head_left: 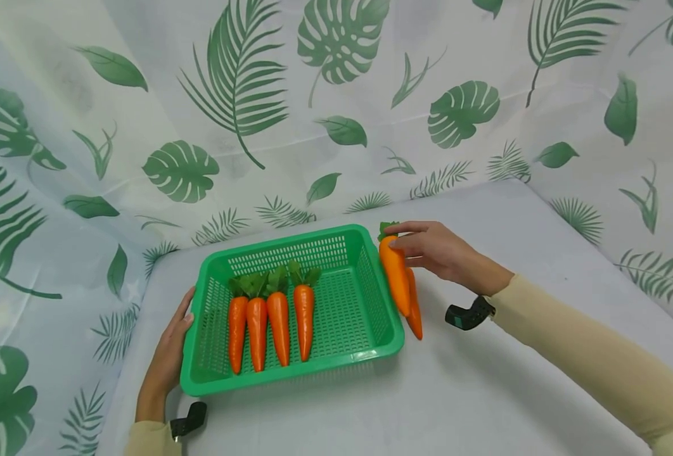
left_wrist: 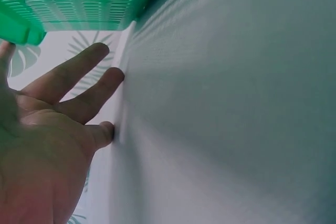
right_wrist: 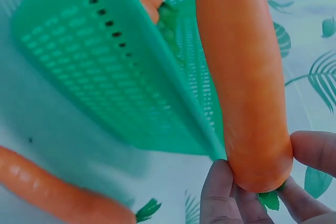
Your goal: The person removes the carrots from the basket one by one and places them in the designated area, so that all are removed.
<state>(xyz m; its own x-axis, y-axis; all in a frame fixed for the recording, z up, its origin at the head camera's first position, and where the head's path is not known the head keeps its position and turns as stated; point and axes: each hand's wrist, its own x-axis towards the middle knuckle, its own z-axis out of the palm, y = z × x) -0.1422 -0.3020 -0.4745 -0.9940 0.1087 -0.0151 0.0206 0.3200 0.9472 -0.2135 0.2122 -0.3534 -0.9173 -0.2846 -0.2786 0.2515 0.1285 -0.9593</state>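
My right hand [head_left: 436, 250] pinches an orange carrot [head_left: 395, 275] near its leafy top, just outside the basket's right side. In the right wrist view, fingertips and thumb close about the thick end of that carrot [right_wrist: 247, 77], which is lifted beside the rim. Below it, a second carrot [head_left: 415, 310] lies on the table. Several carrots [head_left: 278, 329] with green tops lie side by side in the left half of the green plastic basket [head_left: 365, 358]. Against the basket's left wall rests my left hand [head_left: 168, 348], its fingers extended in the left wrist view.
A white cloth [head_left: 485, 405] covers the table under the basket. Leaf-printed curtains [head_left: 371, 164] hang behind the table and along both sides. Each wrist carries a black strapped device [head_left: 470, 313].
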